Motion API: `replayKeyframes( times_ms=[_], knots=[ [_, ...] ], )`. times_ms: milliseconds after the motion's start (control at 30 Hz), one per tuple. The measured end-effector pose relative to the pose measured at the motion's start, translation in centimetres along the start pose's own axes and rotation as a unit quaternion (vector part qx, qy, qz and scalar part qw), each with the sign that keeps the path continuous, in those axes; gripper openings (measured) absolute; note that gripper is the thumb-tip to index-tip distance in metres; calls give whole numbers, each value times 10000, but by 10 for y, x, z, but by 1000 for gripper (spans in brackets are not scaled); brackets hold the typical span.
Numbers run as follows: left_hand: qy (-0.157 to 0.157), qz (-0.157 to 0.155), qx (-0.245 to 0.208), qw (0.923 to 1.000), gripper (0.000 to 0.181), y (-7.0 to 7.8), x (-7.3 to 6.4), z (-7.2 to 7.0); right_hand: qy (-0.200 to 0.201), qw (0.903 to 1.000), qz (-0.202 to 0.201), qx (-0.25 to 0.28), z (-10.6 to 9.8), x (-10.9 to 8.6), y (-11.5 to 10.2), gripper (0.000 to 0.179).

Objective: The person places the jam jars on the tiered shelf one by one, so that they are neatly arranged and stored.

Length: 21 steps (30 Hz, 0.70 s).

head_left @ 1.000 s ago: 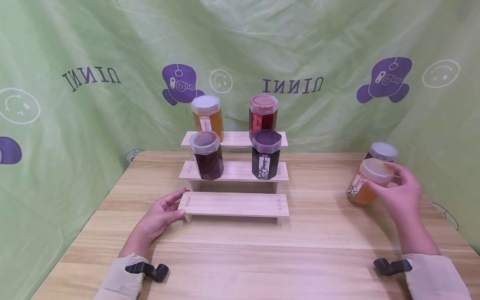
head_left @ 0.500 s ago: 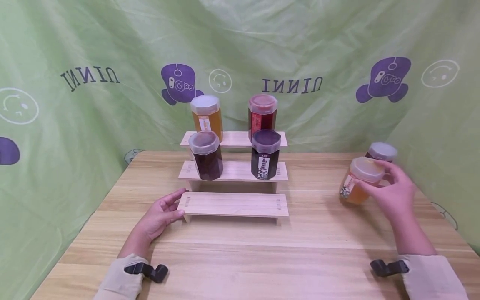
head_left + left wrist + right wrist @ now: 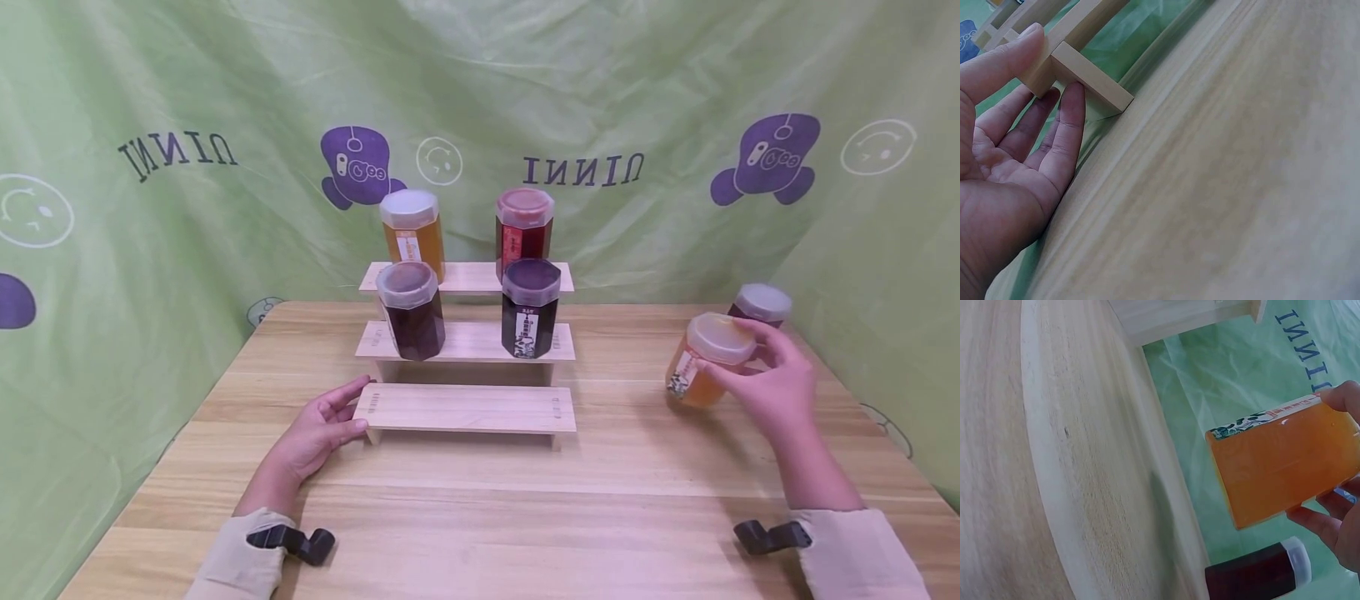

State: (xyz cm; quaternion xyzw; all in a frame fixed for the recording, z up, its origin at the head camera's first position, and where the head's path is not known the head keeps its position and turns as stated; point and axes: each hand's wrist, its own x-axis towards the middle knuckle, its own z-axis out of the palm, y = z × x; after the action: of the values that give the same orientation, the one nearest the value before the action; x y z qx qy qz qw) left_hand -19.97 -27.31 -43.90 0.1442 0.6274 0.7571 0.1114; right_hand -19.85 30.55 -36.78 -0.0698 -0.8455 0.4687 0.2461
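My right hand (image 3: 780, 379) grips a clear eight-sided jar (image 3: 701, 371) of orange contents by its upper part, slightly tilted, with a white lid and a label. In the right wrist view this orange jar (image 3: 1282, 465) is lifted off the table. My left hand (image 3: 318, 433) holds the left end of the low front step (image 3: 465, 408) of a wooden tiered stand. In the left wrist view my thumb (image 3: 1019, 50) lies along the step's edge, while fingertips touch the wood near its leg (image 3: 1094, 78).
Two dark jars (image 3: 416, 325) (image 3: 530, 321) stand on the middle step. An amber jar (image 3: 420, 242) and a red jar (image 3: 528, 242) are on the top step. Another dark jar (image 3: 763, 302) stands at the table's (image 3: 480, 525) back right. A green printed cloth (image 3: 637, 75) hangs behind.
My right hand has carried the orange jar leftward, away from the dark jar at the back right. The left hand stays at the front step's end.
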Motion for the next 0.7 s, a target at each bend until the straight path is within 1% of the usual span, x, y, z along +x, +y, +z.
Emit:
replayKeyframes(
  times_ms=[200,400,700],
  knots=[
    [21,-37,-28,10000,74,-1,0,0,16,9999,-116,-22,4,-3,-6,71],
    [43,-70,-16,10000,74,-1,0,-1,-105,9998,-153,-18,9,-6,-10,73],
    [64,-59,43,10000,76,-1,0,-1,-197,9990,-321,245,16,-12,-17,71]
  ],
)
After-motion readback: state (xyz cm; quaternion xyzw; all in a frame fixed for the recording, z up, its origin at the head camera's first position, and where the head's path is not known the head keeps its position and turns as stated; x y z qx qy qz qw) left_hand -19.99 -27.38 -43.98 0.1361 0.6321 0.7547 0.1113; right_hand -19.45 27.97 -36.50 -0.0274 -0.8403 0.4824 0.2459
